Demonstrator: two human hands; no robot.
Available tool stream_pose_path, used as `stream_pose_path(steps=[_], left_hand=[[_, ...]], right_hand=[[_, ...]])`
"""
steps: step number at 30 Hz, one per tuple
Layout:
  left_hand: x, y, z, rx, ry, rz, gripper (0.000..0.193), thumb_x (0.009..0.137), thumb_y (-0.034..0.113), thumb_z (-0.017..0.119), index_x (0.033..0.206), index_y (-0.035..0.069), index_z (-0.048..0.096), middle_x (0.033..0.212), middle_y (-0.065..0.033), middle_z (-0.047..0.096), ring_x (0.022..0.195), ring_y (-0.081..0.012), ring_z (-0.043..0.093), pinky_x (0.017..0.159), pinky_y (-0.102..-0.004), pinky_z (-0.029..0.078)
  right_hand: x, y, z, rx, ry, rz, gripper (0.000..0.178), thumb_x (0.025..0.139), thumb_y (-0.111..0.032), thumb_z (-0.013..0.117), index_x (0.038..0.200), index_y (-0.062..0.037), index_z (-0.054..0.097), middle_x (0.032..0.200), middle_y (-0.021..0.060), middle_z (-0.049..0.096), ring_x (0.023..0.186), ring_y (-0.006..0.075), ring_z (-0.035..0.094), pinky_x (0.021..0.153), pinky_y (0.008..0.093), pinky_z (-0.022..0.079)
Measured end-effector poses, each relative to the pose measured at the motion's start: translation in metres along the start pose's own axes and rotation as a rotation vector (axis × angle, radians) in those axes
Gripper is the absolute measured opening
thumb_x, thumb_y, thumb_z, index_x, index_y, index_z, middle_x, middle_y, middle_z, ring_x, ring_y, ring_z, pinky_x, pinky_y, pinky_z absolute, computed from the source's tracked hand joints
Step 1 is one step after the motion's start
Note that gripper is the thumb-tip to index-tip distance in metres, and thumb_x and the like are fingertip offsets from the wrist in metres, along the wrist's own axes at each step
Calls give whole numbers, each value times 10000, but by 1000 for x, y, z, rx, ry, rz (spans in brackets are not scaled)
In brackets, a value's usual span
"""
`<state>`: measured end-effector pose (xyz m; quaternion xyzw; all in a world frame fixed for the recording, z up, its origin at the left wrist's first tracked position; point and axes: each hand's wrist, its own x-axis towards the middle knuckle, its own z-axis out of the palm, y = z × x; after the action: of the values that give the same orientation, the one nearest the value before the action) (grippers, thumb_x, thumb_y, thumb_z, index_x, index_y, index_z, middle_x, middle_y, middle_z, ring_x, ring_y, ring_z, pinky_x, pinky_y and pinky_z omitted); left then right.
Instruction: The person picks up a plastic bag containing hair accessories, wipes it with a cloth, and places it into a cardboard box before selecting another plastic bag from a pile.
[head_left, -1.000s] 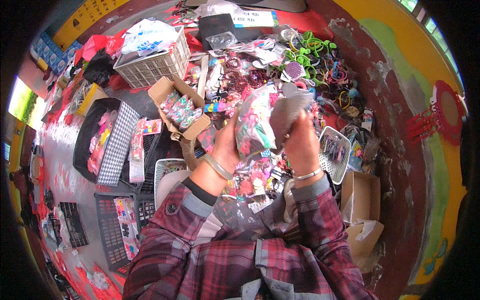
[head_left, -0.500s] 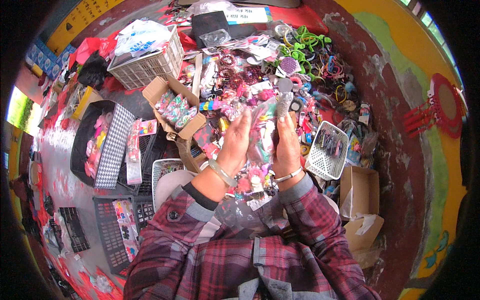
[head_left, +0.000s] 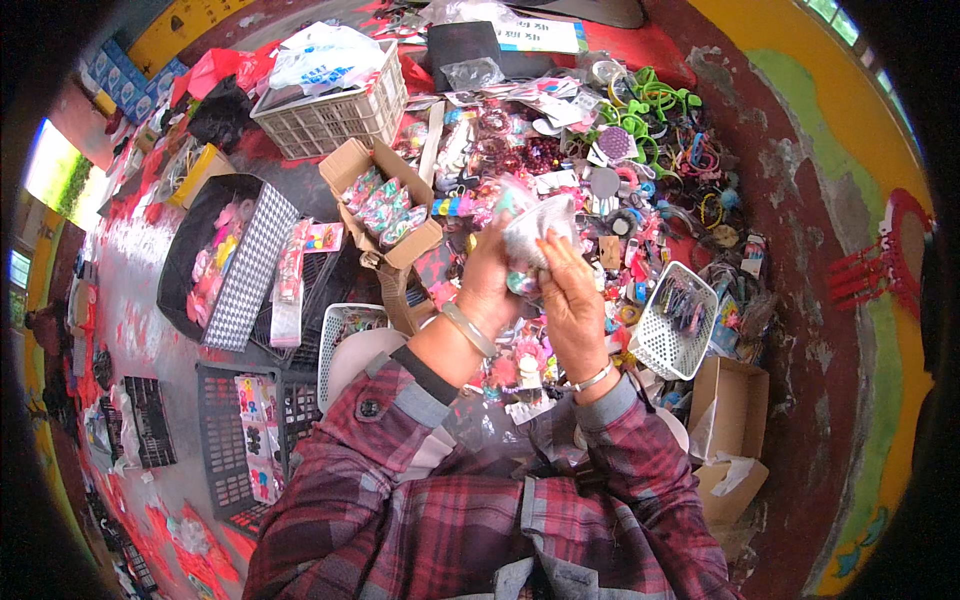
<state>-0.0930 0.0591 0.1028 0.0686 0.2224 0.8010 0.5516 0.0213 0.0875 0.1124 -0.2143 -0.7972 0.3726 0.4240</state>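
A clear plastic bag (head_left: 535, 232) with small colourful pieces inside is between my two hands, over a heap of hair accessories (head_left: 520, 150). My left hand (head_left: 484, 285) is closed round the bag's left side and lower part, its fingers mostly hidden behind it. On the bag's other side, my right hand (head_left: 573, 300) presses its fingers together against the crumpled plastic. Pink, green and white show through the film; what the pieces are, I cannot make out.
Left of the heap stands an open cardboard box (head_left: 425, 240) of similar small bags. Around it are a grey crate (head_left: 330, 125), a black-and-white checked bin (head_left: 250, 270) and a black basket (head_left: 225, 430). A white basket (head_left: 665, 350) and an open carton (head_left: 735, 395) stand right.
My hands have turned the bag, and its loose plastic is now folded over beneath my right fingers. Before, my palms faced each other along its sides. The whole view has shifted slightly.
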Motion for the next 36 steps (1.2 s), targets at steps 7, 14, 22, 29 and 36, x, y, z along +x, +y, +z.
stream_pose_path(steps=[7,14,22,29,36], left_hand=[[22,31,-40,-127,-232,-164,540,940,459,349,1210,14,493,1139,-141,585,998,-285,592,881,-429,474],[-9,26,16,-154,-124,-16,578,894,511,437,1229,42,482,1174,-136,566,1079,-316,546,917,-521,432],[-8,0,-3,-93,-138,-225,391,839,227,600,1160,20,516,1114,-112,595,1006,-263,590,882,-426,480],[8,8,-25,-181,46,-62,338,839,293,534,1060,40,571,1014,-119,631,939,-250,605,858,-393,472],[4,11,-43,-206,-65,-76,482,873,409,381,1015,-6,581,966,-141,630,888,-286,613,845,-395,478]], right_hand=[[-8,-32,-8,373,-221,75,253,860,0,514,1090,-19,620,1118,110,610,1099,211,539,926,326,415],[29,12,-63,1223,340,476,336,943,-176,424,1232,-10,463,1159,114,569,1043,227,567,911,372,452],[19,27,-25,591,39,383,385,917,-21,417,1299,-42,467,1144,23,521,922,78,469,826,206,382],[5,10,-5,177,-40,41,403,835,95,456,1197,-50,555,1242,166,535,1225,279,455,1031,343,331],[3,-11,1,-510,-208,-430,384,739,-59,546,1110,-137,606,1240,60,553,1205,227,475,838,361,377]])
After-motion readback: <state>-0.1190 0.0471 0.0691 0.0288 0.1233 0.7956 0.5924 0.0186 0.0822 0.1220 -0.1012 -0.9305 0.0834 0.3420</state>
